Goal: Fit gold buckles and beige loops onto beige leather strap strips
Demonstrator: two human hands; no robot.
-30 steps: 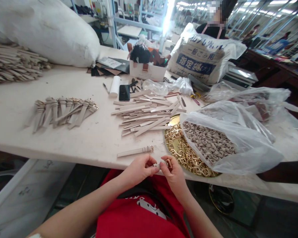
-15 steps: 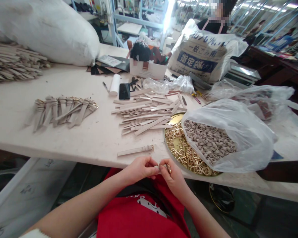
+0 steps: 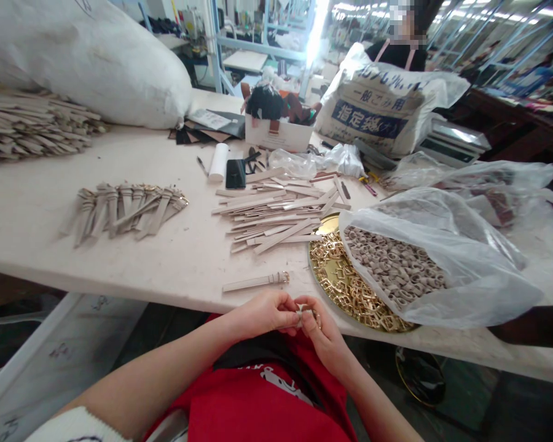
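Observation:
At the table's front edge, my left hand (image 3: pixel 271 314) and my right hand (image 3: pixel 321 328) meet fingertip to fingertip. Both are closed, pinching a small beige strap (image 3: pixel 300 312); a bit of gold metal shows by the right fingers, and most of the piece is hidden. Just beyond lies one beige strap with a gold buckle (image 3: pixel 253 282). Farther back is a heap of plain beige strips (image 3: pixel 270 213). To the right, a round gold tray (image 3: pixel 330 223) bears many gold buckles (image 3: pixel 350 288). A plastic bag (image 3: pixel 483 270) of small beige loops (image 3: pixel 396 264) rests partly over it.
Buckled straps (image 3: pixel 129 209) lie grouped at left, with a big strip pile (image 3: pixel 32 126) and white sack (image 3: pixel 101 61) behind. A phone (image 3: pixel 235 174), white roll (image 3: pixel 218 162), box (image 3: pixel 279 134), printed bag (image 3: pixel 373 107) and scale (image 3: pixel 454 144) stand farther back. A person stands beyond.
My fingers have shifted slightly on the strap, and more of its pale beige shows between them. The whole view has moved a little; the things on the table lie as before.

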